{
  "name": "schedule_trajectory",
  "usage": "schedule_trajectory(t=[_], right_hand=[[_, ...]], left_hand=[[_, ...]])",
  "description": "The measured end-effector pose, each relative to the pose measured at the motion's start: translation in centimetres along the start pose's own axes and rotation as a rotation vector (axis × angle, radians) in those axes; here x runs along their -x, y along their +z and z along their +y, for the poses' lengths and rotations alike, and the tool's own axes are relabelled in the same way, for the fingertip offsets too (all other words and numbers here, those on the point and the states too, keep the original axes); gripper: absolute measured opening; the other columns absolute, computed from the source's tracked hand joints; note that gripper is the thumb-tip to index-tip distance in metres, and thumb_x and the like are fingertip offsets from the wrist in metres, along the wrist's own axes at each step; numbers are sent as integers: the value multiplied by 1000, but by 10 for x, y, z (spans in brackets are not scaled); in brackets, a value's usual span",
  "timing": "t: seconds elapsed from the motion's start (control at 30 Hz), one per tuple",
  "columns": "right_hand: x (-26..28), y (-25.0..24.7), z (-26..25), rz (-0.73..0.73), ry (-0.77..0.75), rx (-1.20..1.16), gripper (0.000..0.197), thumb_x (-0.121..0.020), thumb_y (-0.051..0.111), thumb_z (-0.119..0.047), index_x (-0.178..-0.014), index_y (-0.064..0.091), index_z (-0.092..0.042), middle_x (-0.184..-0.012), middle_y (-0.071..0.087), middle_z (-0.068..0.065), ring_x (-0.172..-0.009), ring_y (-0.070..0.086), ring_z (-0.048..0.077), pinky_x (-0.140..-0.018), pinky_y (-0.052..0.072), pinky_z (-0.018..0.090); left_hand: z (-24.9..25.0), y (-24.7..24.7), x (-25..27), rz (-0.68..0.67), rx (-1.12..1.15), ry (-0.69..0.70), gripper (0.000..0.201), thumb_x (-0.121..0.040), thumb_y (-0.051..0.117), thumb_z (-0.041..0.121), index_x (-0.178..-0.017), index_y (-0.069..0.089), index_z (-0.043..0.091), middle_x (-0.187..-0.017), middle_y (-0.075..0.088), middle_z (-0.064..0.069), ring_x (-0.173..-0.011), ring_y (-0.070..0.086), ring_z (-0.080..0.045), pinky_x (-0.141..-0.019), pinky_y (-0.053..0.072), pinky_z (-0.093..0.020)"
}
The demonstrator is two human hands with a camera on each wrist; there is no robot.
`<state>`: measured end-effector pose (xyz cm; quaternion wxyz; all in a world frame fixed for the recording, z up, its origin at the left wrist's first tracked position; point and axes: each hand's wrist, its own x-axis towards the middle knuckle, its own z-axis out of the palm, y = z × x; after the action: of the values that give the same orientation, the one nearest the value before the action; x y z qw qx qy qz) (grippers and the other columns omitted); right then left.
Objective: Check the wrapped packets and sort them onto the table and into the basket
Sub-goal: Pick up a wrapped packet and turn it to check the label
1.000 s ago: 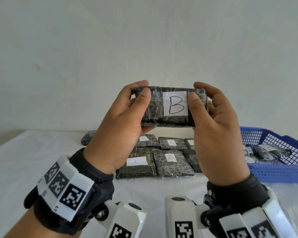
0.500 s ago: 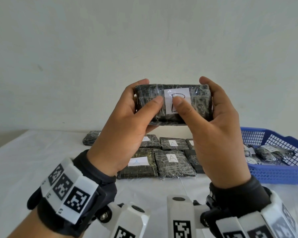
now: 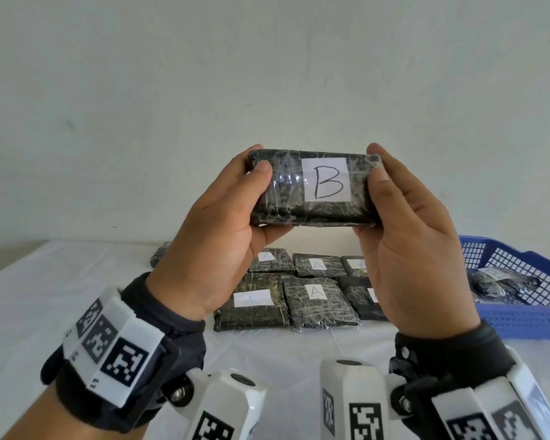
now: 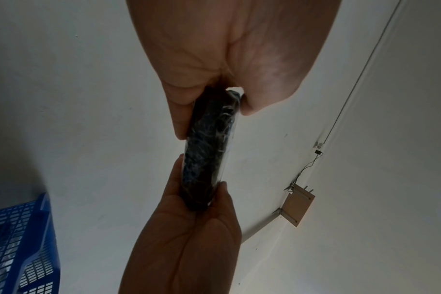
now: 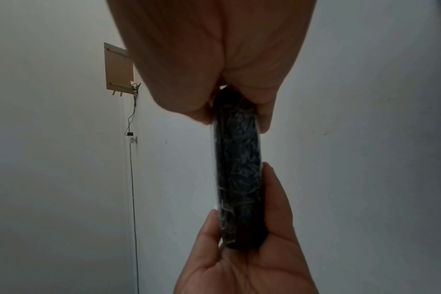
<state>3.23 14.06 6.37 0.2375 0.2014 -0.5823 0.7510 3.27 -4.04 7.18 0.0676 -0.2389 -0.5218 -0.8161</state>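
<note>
A dark packet (image 3: 283, 192) wrapped in clear film is held up at chest height before the wall, long side level. Its white label reads B (image 3: 327, 180). My left hand (image 3: 257, 160) grips the packet's left end, thumb on the front face and fingers behind. My right hand (image 3: 375, 163) grips the right end the same way. Both wrist views show the packet edge-on (image 4: 209, 151) (image 5: 237, 169) between the two hands. Several dark packets labelled A (image 3: 315, 296) lie in rows on the white table (image 3: 45, 306) below.
A blue mesh basket (image 3: 521, 319) stands on the table at the right and holds a few wrapped packets (image 3: 502, 284). Its corner also shows in the left wrist view (image 4: 20, 238). A small wooden board (image 5: 118, 67) with a thin cable hangs on the wall.
Both thumbs slid outward from the middle of the packet to its ends, uncovering the B label. The packet stays raised between the hands.
</note>
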Motion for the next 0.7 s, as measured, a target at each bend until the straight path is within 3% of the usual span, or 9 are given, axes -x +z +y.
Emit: schedule_trajectory(t=[0.1,0.23,0.33,0.47,0.6,0.7], right_hand=[[0,0,2,-76,-18,123,65,-96,58,-34,-157,44,-14,-120,76,-3,-121,69,13,-115,47,40],[-1,0,3,-86,-17,179,70,-95,59,-39,-158,42,-14,-121,76,-3,-121,68,11,-116,46,41],[-1,0,3,-99,-21,217,69,-96,59,-40,-156,43,-9,-123,76,0,-122,68,16,-115,47,44],[0,3,1,-117,-52,325,77,-93,65,-48,-154,43,-6,-118,76,3,-117,71,20,-110,51,47],[1,5,1,-107,-55,398,80,-91,66,-54,-152,46,-6,-120,75,1,-116,71,20,-108,53,48],[2,4,2,-107,-46,433,74,-93,70,-49,-151,47,-9,-121,75,0,-115,71,17,-106,54,46]], left_hand=[[1,-2,-1,29,-3,-21,32,-105,45,24,-126,64,8,-114,75,-8,-103,72,-17,-91,61,-37],[3,-4,-2,37,-25,-34,30,-106,45,23,-122,66,8,-116,76,-11,-108,72,-22,-95,60,-40],[2,-6,-2,12,-48,-25,37,-99,53,29,-127,65,7,-122,74,-13,-114,71,-24,-96,60,-39],[1,-5,-1,-36,-113,5,42,-85,62,28,-123,64,11,-114,78,-4,-106,73,-15,-90,60,-31],[-1,-5,-1,-29,-119,5,38,-85,71,27,-120,66,12,-111,76,-4,-101,73,-14,-85,60,-28],[-5,-5,-2,-18,-165,0,45,-80,72,26,-122,66,12,-114,76,-4,-103,73,-13,-86,59,-28]])
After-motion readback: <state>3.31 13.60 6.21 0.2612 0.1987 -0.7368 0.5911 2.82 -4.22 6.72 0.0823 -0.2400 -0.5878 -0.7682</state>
